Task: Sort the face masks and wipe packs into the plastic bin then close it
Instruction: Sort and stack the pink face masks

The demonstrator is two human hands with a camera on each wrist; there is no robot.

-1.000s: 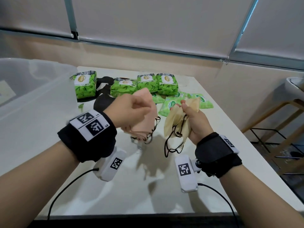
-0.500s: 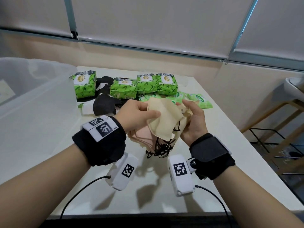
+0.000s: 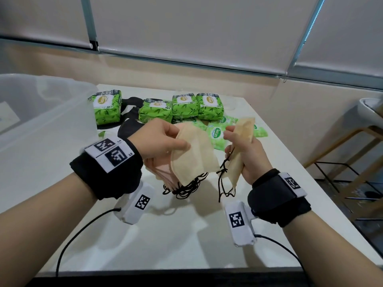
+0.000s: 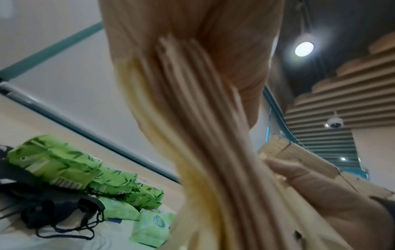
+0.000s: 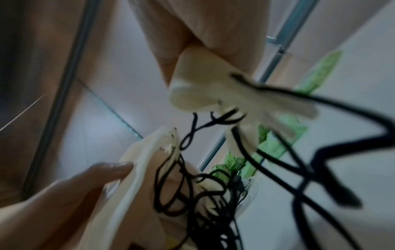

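My left hand (image 3: 163, 141) grips a stack of folded face masks (image 3: 192, 156), a beige one on top of pink ones, black ear loops (image 3: 186, 187) dangling below. The stack fills the left wrist view as blurred edges (image 4: 203, 135). My right hand (image 3: 244, 150) pinches a separate beige mask (image 3: 241, 139) held upright, its loops (image 3: 223, 183) hanging; the right wrist view shows that mask (image 5: 224, 94) blurred. Both hands hover above the white table (image 3: 186, 235). Green wipe packs (image 3: 186, 106) stand in a row at the back, flat light-green packs (image 3: 215, 135) nearer. Black masks (image 3: 128, 119) lie among them.
A large translucent plastic bin (image 3: 41, 112) sits at the left, its wall close to my left forearm. The table's right edge (image 3: 310, 183) drops off toward a wooden stool frame (image 3: 352, 146). Cables run from both wrist cameras across the near table.
The hands met and a beige mask joined the left hand's stack. They have now drawn apart, the right hand keeping one beige mask.
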